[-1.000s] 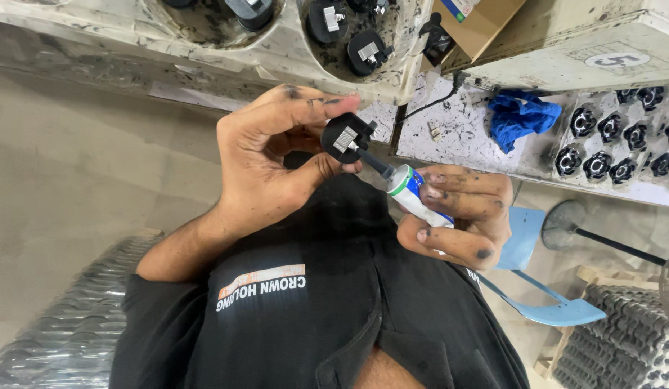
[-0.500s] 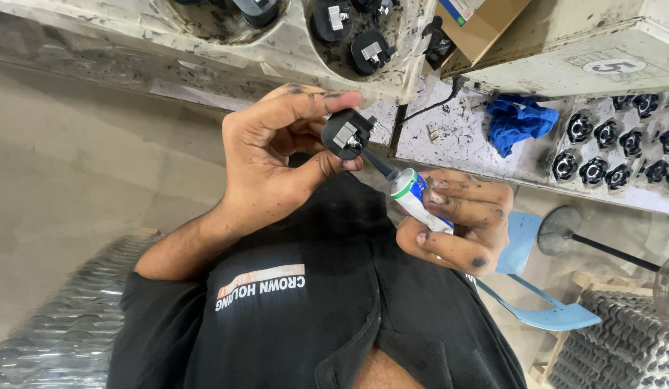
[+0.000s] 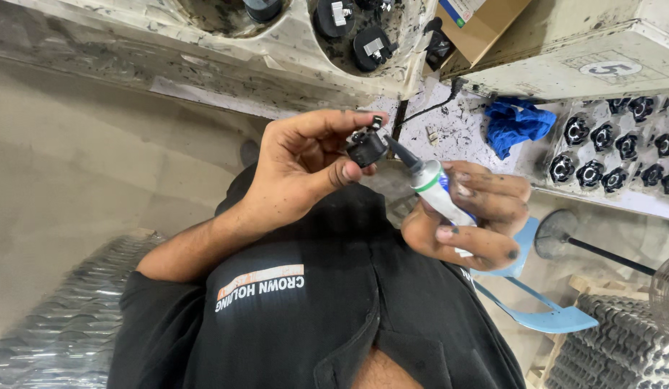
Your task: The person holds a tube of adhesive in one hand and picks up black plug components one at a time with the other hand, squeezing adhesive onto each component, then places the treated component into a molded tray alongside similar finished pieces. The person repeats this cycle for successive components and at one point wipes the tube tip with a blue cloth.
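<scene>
head view: the left hand (image 3: 298,169) pinches a small black plastic part (image 3: 366,146) between thumb and fingertips, and the right hand (image 3: 468,216) is wrapped around a white tube with a green band and a dark tapered nozzle (image 3: 432,184). compared with the two earlier frames, the part has been turned in the left hand: its broad face with the pale metal tab no longer faces the camera, and a side edge with a small metal clip now shows at the top. the nozzle tip, which sat just under the part, now meets its right side. this suggests the tube's contents are being applied to a new face of the part. the part is matt black, stubby and rounded, smudged like the fingers. beyond the right hand, on the spattered worktop (image 3: 457,130), lie a blue cloth (image 3: 518,122) and rows of similar black parts in a tray (image 3: 622,148); above the left hand more sit in a pale basin (image 3: 363,36).
</scene>
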